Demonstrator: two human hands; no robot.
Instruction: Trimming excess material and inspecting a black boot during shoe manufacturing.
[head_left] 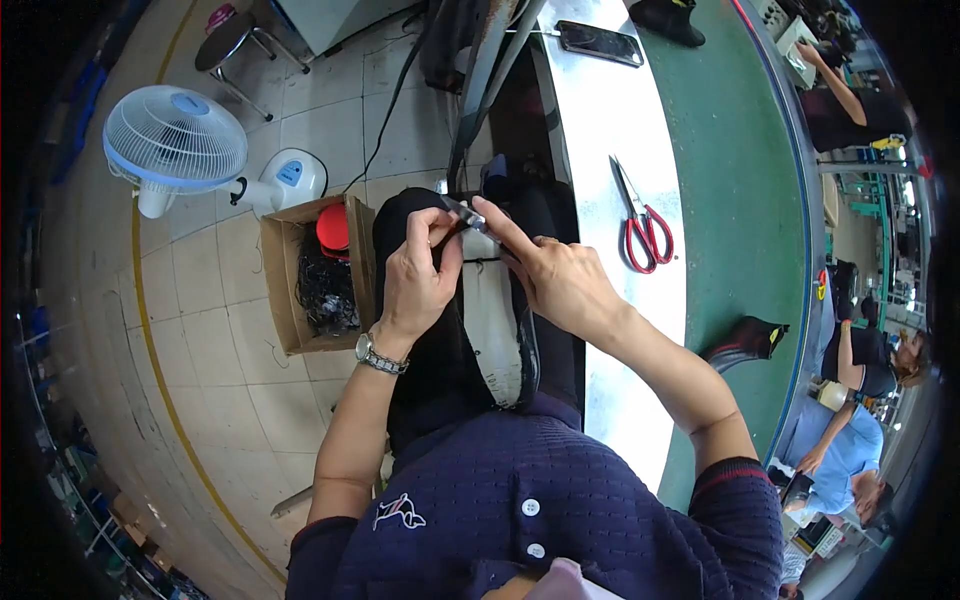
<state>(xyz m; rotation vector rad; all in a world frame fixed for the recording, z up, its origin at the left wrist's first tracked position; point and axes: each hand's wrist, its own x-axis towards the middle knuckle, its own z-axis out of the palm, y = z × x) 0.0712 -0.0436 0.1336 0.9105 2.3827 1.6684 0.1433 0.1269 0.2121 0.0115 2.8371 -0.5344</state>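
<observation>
The long black-and-white shoe (pixel 490 318) runs near to far; your right hand (pixel 569 283) pinches a silver metal blade (pixel 471 217) at its far end; left hand (pixel 417 284), I can't tell.

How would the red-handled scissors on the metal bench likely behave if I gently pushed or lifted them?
The red-handled scissors would probably slide rather than roll, as they lie flat on a smooth-looking metal bench. Their slim metal blades look stiff, so bending seems unlikely. Lifted by one side, they might swing open at the pivot.
</observation>
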